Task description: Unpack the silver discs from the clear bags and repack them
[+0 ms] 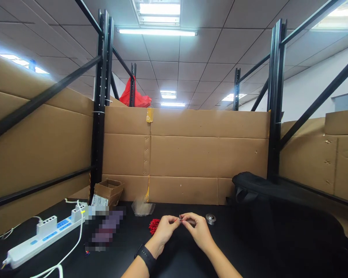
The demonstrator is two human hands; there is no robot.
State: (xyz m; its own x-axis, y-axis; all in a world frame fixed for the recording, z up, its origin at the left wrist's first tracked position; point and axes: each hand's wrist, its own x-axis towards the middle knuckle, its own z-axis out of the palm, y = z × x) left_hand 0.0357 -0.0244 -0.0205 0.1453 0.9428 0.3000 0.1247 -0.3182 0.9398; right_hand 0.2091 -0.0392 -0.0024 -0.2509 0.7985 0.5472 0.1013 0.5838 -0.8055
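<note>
Holds small item (180, 219) (too tiny to identify) clamped in fingers (174, 224) of left hand (164, 228) and right hand (199, 230); seemingly mid-handling; next likely needs steady control.

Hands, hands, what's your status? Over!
Left hand and right hand: pinching something tiny, unclear what. Red bundle beside left hand. Silvery disc near right hand.

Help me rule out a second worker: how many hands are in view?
2: the left hand, beside the red bundle, and the right hand, near the round silver object. Their fingertips meet at a small item. No other hand shows.
</note>
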